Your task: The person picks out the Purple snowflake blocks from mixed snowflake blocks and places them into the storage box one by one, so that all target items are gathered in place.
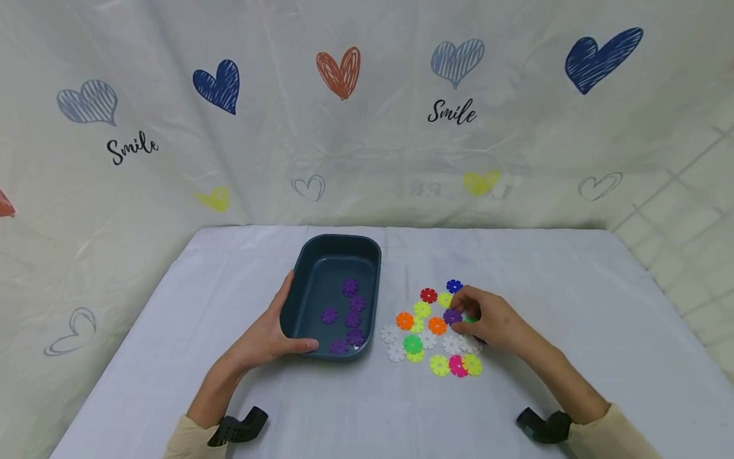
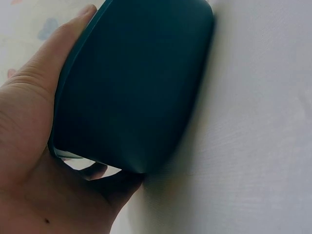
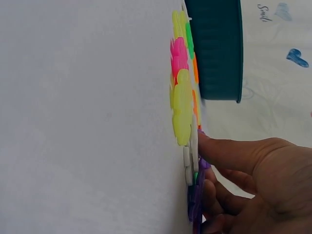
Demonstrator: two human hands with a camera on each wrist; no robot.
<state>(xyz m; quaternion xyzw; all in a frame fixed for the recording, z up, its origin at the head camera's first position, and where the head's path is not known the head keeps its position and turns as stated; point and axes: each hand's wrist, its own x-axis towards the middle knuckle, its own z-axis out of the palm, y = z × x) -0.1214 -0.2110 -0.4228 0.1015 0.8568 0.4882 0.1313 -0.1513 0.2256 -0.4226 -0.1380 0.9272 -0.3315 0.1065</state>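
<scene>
A dark teal tray [image 1: 318,277] stands on the white-covered table. My left hand [image 1: 265,335] grips its near left corner, thumb at the near rim and fingers along the left side; its wall [image 2: 126,87] fills much of the left wrist view. Several purple flower-shaped discs [image 1: 353,319] lie inside. Right of the tray my right hand [image 1: 494,319] pinches a purple notched disc [image 1: 452,317] between thumb and fingers, low over a loose group of discs. In the right wrist view the thumb [image 3: 234,151] is right at that disc's edge.
Flat discs are spread by the right hand: white ones [image 1: 397,352], orange ones [image 1: 404,320], a red one [image 1: 429,295], a blue one [image 1: 454,286], a green one [image 1: 413,344], a pink one [image 1: 458,366] and several yellow ones [image 1: 439,365]. A heart-printed curtain [image 1: 378,146] hangs behind the table.
</scene>
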